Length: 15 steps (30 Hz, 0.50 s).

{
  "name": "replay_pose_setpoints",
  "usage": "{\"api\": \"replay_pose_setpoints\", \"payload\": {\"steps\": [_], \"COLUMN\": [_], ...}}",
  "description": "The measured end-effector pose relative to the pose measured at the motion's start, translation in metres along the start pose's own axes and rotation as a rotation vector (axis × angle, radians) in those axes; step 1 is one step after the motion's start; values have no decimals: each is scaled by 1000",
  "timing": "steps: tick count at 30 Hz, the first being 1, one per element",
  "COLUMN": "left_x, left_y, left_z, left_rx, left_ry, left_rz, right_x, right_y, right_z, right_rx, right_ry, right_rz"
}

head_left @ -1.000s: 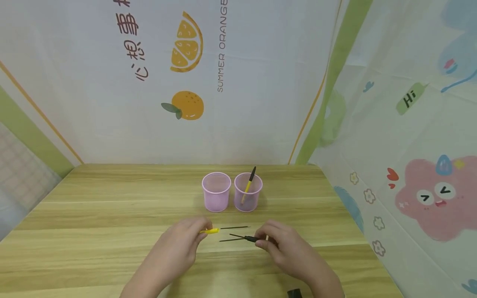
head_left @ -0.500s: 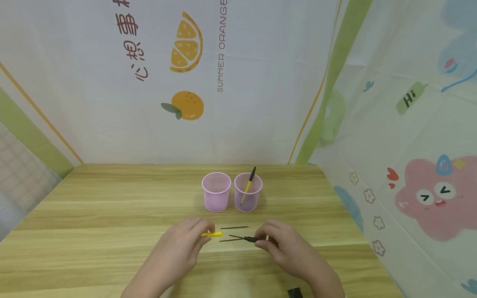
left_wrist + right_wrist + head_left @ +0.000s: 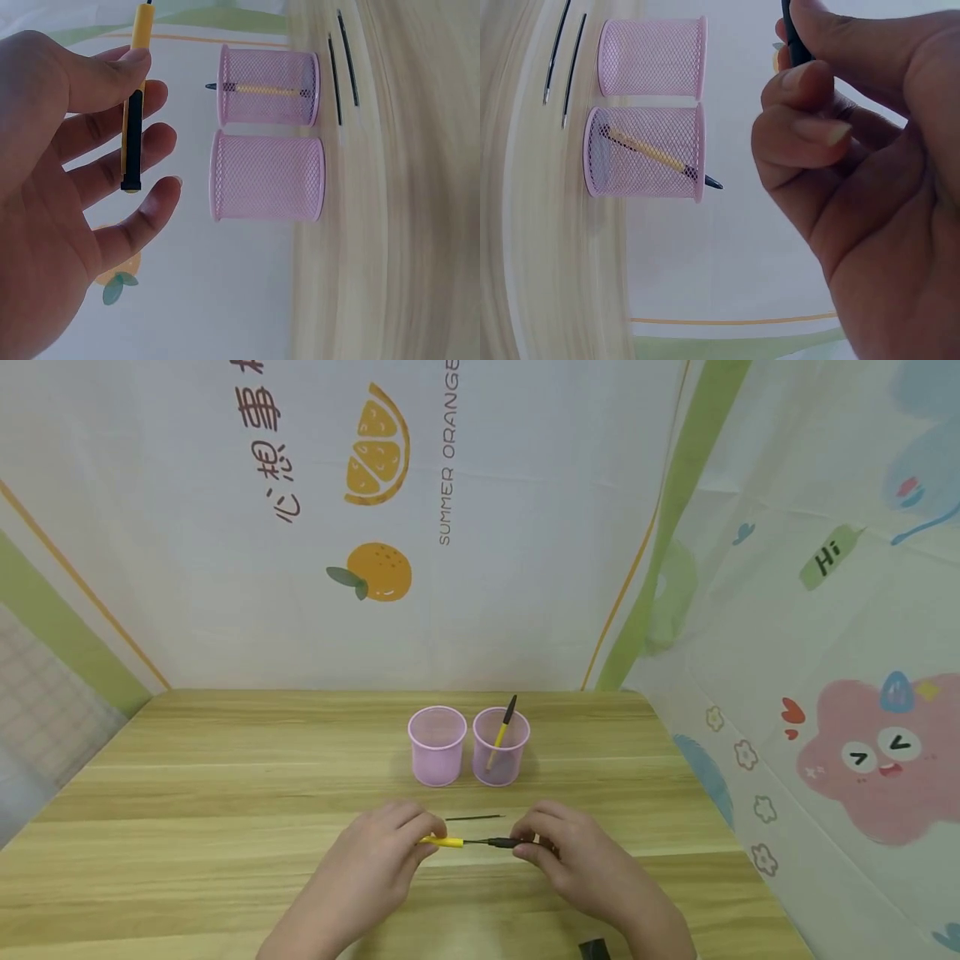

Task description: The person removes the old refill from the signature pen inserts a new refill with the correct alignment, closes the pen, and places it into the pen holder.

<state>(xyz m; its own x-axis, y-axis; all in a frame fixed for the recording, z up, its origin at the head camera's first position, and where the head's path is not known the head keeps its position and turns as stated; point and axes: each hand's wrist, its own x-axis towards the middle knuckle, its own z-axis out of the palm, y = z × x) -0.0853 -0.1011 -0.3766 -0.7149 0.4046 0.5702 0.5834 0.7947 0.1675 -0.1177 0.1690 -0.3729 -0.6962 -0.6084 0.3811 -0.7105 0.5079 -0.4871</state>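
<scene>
My left hand [image 3: 375,856] pinches a yellow pen barrel [image 3: 448,842] between thumb and fingers. A black clip [image 3: 132,142] runs along the barrel in the left wrist view. My right hand [image 3: 581,864] pinches the black front section [image 3: 502,842] of a pen, from which a thin dark refill points left. The refill and the barrel's open end line up and meet; how far the refill sits inside cannot be told. Two loose pen refills [image 3: 573,71] lie on the table, seen in both wrist views. Head view shows one refill [image 3: 475,817] plainly.
Two pink mesh pen cups stand side by side behind the hands. The left cup [image 3: 437,768] has nothing visible in it; the right cup [image 3: 483,772] holds a yellow and black pen [image 3: 501,733]. A black object [image 3: 595,950] is at the wooden table's [image 3: 225,793] front edge.
My left hand has moved right and slightly nearer, bringing the yellow barrel's open end from apart to the tip of the refill. My right hand has stayed nearly still.
</scene>
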Motion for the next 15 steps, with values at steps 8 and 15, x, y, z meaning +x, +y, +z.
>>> {"api": "replay_pose_setpoints", "payload": {"steps": [8,15], "left_x": [0,1], "left_y": [5,8], "left_z": [4,6], "left_rx": [24,23], "left_ry": [-11,-6], "left_rz": [-3,14], "right_x": [1,2], "right_y": [-2,-5], "right_z": [1,1], "right_rx": [-12,-32], "right_ry": [-1,27], "right_rz": [-16,-80]}}
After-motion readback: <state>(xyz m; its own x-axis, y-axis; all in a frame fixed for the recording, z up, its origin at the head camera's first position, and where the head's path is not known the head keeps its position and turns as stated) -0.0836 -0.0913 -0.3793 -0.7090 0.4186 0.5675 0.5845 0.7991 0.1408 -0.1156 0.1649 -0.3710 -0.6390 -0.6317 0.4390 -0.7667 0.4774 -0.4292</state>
